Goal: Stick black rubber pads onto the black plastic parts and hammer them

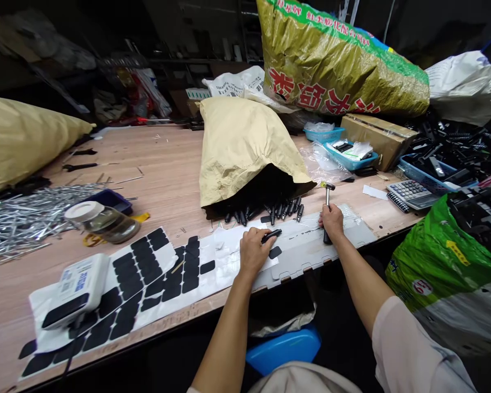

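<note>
Hammer (328,195), gripped in the right hand (332,221) over the white board (300,255), is likely head-heavy; hold by the handle (327,238). Black cylindrical part (272,235), pinched in the left hand (253,252) above that board, should prove light, rigid and slippery; hold at mid-body.

Part of the black piece (272,236) is covered by the left hand (253,248), and the mid-handle of the hammer (328,197) by the right hand (333,221). At twelve o'clock, the depths of the paper sack (245,142) are lost in shadow. The tan bag (24,139) at nine, the printed bag (343,60) at one and the green sack (437,256) at four are cut off by the edges. Print on the white device (76,284) at eight is blurred.
</note>
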The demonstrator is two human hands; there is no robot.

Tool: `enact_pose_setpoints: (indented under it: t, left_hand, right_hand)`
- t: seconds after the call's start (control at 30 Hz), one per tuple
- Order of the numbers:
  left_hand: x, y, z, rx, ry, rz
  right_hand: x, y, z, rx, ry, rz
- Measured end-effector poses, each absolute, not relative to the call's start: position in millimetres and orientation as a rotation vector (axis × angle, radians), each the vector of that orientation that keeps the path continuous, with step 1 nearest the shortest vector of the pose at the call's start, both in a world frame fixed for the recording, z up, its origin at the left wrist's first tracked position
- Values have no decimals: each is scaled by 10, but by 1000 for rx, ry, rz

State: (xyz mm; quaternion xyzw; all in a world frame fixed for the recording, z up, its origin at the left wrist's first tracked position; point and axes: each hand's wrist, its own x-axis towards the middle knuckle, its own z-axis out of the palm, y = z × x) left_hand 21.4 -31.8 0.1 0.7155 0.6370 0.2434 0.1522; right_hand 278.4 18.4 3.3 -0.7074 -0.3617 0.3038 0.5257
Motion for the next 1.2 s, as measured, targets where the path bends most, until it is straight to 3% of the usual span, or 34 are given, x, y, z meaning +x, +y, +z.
enact_pose_setpoints:
  t: [0.2, 0.5, 0.77, 1.2]
  left_hand:
    - [196, -256, -61, 2000, 1762, 717]
    - [187, -254, -83, 1998, 1720, 721]
    - [203, -255, -31, 1946, 1738, 705]
    - [186, -221, -104, 1936, 1729, 725]
  right_hand:
    - [2719, -158, 179, -1391, -759, 770]
    - [2310, -1116, 229, -1567, -1557, 669]
    - [2134, -1123, 12, -1519, -1794, 329]
    - [2030, -1109, 40, -1443, -1839, 386]
